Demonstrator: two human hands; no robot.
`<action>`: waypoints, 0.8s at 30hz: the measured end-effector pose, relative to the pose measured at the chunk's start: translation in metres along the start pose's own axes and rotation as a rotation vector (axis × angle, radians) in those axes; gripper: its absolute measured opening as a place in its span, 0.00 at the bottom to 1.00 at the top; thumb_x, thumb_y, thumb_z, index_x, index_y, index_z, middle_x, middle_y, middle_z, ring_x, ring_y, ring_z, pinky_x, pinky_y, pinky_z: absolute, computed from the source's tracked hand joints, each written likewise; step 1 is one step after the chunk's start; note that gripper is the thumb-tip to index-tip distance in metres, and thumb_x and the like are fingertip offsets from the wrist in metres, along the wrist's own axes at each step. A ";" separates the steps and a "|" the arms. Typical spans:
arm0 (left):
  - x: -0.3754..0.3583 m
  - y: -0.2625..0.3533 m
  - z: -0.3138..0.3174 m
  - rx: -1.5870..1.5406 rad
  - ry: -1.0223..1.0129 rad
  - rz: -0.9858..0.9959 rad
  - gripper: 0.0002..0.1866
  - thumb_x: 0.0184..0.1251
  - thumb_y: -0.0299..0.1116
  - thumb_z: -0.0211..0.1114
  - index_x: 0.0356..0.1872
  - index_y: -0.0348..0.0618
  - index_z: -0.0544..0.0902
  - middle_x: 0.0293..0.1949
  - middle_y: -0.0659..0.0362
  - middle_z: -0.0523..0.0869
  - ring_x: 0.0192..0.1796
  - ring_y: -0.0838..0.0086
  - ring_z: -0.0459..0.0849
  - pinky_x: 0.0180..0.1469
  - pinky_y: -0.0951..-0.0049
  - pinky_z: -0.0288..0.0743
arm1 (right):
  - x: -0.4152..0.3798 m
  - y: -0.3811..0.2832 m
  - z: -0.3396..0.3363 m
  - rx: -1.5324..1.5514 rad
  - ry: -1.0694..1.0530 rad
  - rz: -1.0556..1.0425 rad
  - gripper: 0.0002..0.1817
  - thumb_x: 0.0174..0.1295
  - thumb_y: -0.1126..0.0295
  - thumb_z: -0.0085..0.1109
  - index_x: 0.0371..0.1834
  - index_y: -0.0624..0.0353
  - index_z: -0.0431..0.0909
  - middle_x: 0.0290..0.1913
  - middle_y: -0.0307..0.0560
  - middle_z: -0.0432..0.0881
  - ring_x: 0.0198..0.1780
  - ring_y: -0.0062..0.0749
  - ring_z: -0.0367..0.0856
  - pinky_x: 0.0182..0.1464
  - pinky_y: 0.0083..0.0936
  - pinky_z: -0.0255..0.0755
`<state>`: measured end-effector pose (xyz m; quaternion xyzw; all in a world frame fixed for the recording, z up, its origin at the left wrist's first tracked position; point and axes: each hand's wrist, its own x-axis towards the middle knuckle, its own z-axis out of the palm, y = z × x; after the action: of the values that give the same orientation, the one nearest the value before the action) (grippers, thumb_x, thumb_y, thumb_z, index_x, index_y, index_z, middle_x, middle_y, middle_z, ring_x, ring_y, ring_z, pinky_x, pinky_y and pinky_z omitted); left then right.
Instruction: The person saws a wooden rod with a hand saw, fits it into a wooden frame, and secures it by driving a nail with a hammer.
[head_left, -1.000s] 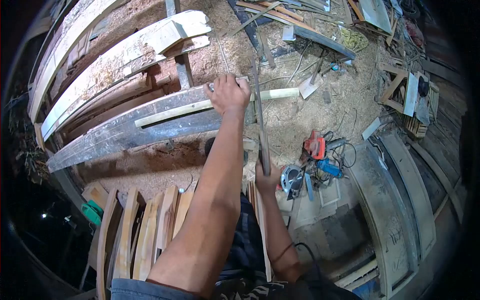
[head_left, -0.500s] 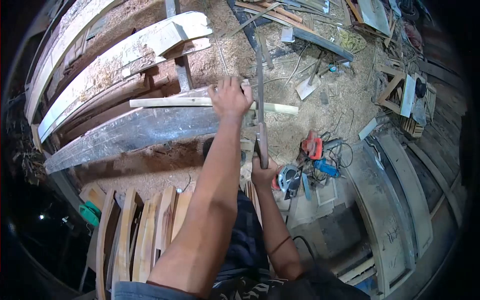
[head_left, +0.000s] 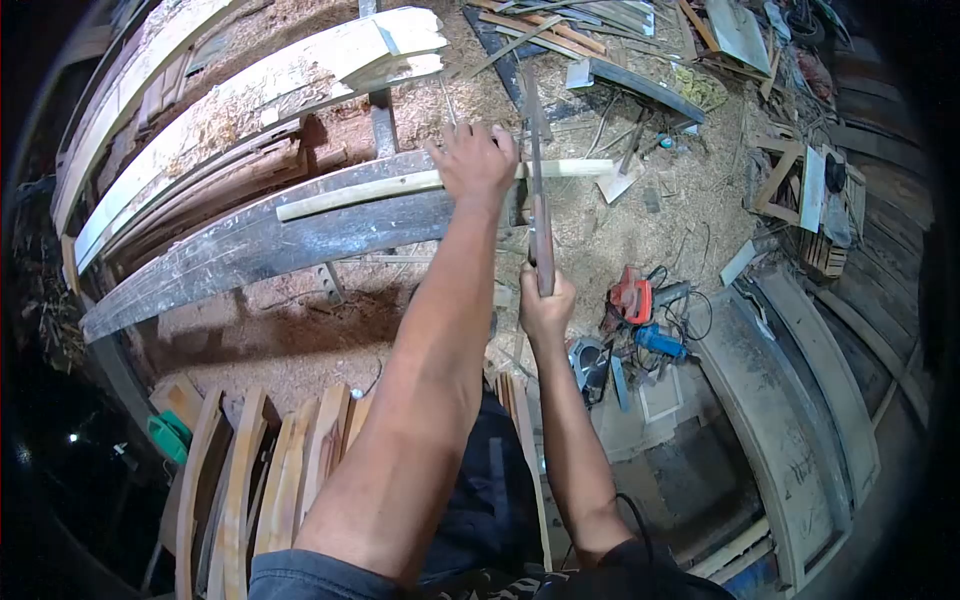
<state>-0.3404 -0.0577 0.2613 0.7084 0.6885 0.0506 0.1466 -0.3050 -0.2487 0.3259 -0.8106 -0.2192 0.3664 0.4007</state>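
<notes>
My left hand (head_left: 475,165) is closed over a pale wooden strip (head_left: 360,190), which lies slantwise across a long grey curved plank (head_left: 260,245). The strip's right end juts out past the plank's end. In my right hand (head_left: 547,300) is a handsaw (head_left: 541,240), held by its handle with the fingers wrapped around it. Its narrow blade points away from me and crosses the strip just right of my left hand. Whether the teeth have cut into the wood cannot be made out.
Beyond the plank lies a pale curved board (head_left: 240,120) covered in shavings. Several cut timbers (head_left: 285,480) stand at lower left. A red power tool (head_left: 630,295) and a blue one (head_left: 660,340) lie on the sawdust-covered floor at right, with cords. Curved frames (head_left: 770,440) stand at lower right.
My right hand and the saw have moved forward, away from my body. The strip now slants more, its right end farther from me, and my left hand has shifted slightly forward with it.
</notes>
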 end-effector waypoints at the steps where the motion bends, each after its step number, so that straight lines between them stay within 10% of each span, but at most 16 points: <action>1: 0.003 -0.005 -0.003 -0.005 0.004 0.002 0.22 0.70 0.45 0.47 0.43 0.39 0.86 0.51 0.49 0.85 0.63 0.56 0.75 0.72 0.41 0.52 | 0.000 0.002 0.004 0.000 0.004 -0.006 0.13 0.64 0.69 0.62 0.23 0.63 0.77 0.15 0.36 0.72 0.20 0.18 0.69 0.24 0.26 0.65; 9: 0.003 -0.024 -0.010 -0.100 0.134 0.078 0.18 0.71 0.39 0.49 0.44 0.39 0.85 0.53 0.49 0.85 0.63 0.57 0.76 0.72 0.37 0.52 | -0.003 0.007 0.021 0.010 0.001 -0.123 0.14 0.62 0.65 0.63 0.23 0.65 0.77 0.15 0.49 0.71 0.19 0.25 0.71 0.25 0.33 0.66; 18: 0.007 -0.011 -0.017 0.045 -0.114 -0.057 0.23 0.68 0.44 0.46 0.38 0.41 0.88 0.42 0.48 0.89 0.49 0.60 0.87 0.71 0.49 0.58 | -0.008 0.013 0.002 0.034 -0.114 0.119 0.14 0.64 0.68 0.65 0.22 0.65 0.78 0.16 0.38 0.73 0.21 0.17 0.70 0.24 0.26 0.65; 24: 0.011 -0.009 -0.018 0.068 -0.229 -0.048 0.22 0.66 0.43 0.46 0.40 0.42 0.87 0.42 0.51 0.89 0.49 0.61 0.87 0.68 0.51 0.62 | -0.061 0.046 -0.016 -0.042 0.074 -0.204 0.14 0.64 0.70 0.64 0.22 0.63 0.75 0.17 0.32 0.68 0.21 0.15 0.65 0.23 0.25 0.60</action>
<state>-0.3534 -0.0439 0.2749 0.6973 0.6854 -0.0576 0.2016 -0.3288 -0.3232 0.3208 -0.8053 -0.2931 0.2891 0.4266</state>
